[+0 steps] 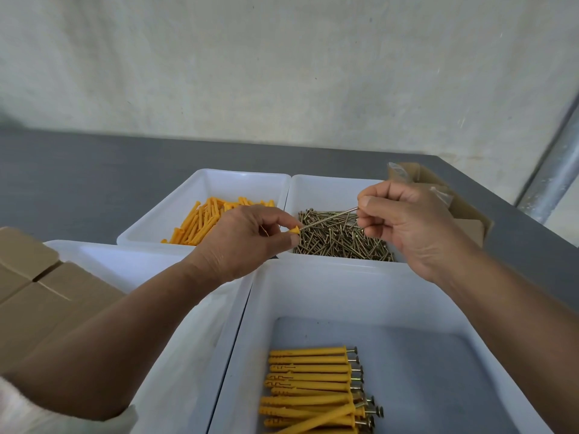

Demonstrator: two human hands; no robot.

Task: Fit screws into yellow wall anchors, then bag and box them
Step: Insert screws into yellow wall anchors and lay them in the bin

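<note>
- Pinching a yellow anchor [295, 229] between thumb and fingers, the left hand [241, 242] holds it over the gap between the two far trays.
- Right hand [410, 223] pinches a screw [329, 218] near its head; the tip meets the anchor's open end.
- Behind: loose anchors tray [203, 183], loose screws tray [326, 186].
- Nearest tray [313, 296] holds assembled anchors [310, 377].
- Cardboard boxes [40, 296] lie left; another box [438, 189] stands right on the grey counter [94, 170].

Likely a packing workshop: white bins [200, 186] of fasteners, cardboard boxes [47, 296], bare wall [282, 64].
</note>
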